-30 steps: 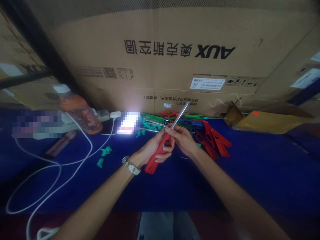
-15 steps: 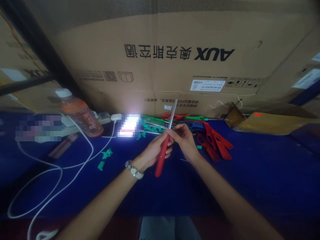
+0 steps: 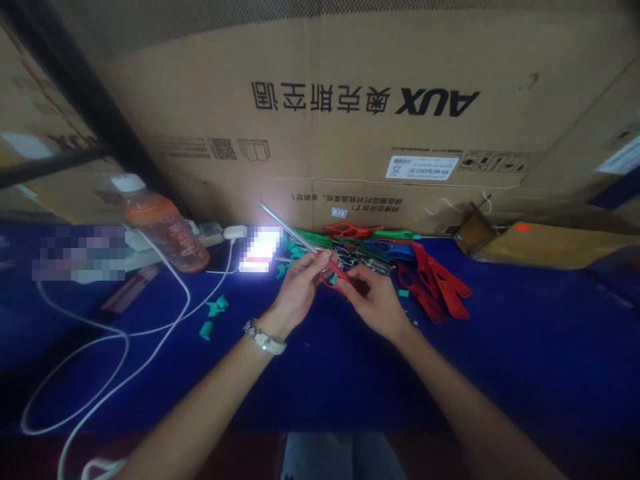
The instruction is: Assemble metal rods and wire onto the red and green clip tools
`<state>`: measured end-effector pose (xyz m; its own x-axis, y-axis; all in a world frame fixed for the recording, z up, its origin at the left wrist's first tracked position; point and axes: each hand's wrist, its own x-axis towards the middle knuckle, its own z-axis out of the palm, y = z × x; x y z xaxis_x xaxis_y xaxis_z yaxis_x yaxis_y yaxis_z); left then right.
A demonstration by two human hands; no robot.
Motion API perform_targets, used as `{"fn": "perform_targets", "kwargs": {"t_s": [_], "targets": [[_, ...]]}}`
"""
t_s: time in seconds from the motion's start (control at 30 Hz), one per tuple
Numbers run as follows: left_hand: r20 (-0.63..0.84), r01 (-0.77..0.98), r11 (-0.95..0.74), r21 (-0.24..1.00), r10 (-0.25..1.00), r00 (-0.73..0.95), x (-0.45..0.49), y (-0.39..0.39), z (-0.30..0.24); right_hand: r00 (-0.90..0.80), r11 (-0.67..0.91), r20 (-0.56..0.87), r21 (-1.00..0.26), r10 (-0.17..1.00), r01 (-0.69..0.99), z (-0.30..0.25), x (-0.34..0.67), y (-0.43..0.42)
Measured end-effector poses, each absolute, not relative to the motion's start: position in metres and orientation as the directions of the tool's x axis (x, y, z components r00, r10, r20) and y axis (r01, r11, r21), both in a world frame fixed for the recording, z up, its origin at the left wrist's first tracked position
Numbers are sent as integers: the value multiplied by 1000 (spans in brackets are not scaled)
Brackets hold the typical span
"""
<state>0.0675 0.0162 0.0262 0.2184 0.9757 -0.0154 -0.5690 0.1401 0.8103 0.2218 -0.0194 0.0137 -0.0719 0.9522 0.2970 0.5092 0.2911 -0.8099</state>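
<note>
A long-necked lighter (image 3: 287, 225) with a red handle and thin metal tube is held between both hands, its tube slanting up and to the left. My left hand (image 3: 296, 292) is closed around the front of the handle, thumb on top near the tube's base. Closed on the rear of the handle is my right hand (image 3: 376, 300), its fingers partly hidden. Bits of green show by the trigger opening. Just beyond the hands lies a pile of lighter parts: red handle shells (image 3: 440, 280), a blue shell (image 3: 393, 251), a green shell (image 3: 397, 235) and small green pieces (image 3: 295, 249).
A big cardboard box (image 3: 320, 147) stands behind the blue table surface (image 3: 320, 380). To the left are a drink bottle (image 3: 163, 230), a white cable (image 3: 185, 300), a glowing screen (image 3: 260, 250) and loose green pieces (image 3: 217, 307). A yellow envelope (image 3: 550, 245) lies at right.
The lighter has turned: its tube, pointing up and slightly right before, now points up-left. My right hand has shifted onto the handle's rear, and my left hand is nearer the tube.
</note>
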Motion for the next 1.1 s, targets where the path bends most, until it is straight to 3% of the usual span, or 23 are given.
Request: {"fn": "perform_targets", "kwargs": {"t_s": [0.37,0.53,0.7,0.83,0.97,1.1], "targets": [[-152,-472,196,859,980,131,62,14,27,-63,244,242,-864,968,440,6,230,-9],[-196,-461,188,867,980,30,57,19,23,132,262,310,-920,942,291,13,249,-4],[-219,-441,196,876,976,0,53,23,20,138,283,358,-879,923,383,7,270,-12],[-124,-437,110,893,992,-3,52,21,20,81,267,370,-789,925,554,4,284,-25],[64,-414,-22,910,994,87,54,19,22,-118,384,413,-654,903,651,16,280,-29],[214,-392,-117,912,953,213,55,17,21,-320,437,318,-786,892,438,32,257,-18]]}}
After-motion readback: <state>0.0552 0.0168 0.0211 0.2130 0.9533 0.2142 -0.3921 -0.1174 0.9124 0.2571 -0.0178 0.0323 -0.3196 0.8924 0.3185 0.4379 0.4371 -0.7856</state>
